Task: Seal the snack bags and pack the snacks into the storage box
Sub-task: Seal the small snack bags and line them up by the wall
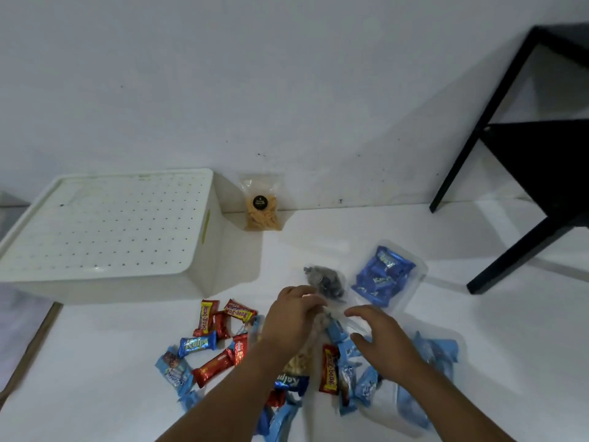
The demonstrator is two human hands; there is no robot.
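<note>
My left hand pinches the top edge of a clear snack bag with pale tan pieces inside; the bag runs back under my wrist. My right hand hovers just right of that edge with its fingers spread, holding nothing. Just beyond my fingers lies a small clear bag of dark snacks. A clear zip bag of blue wrapped snacks lies to its right. Loose red and blue wrapped bars are scattered around both arms. The white storage box stands at the left with its perforated lid on.
A clear bag of yellow chips leans against the wall beside the box. Another clear bag of light blue packets lies at my right. A black table frame stands at the far right. A brown strip edges the floor at left.
</note>
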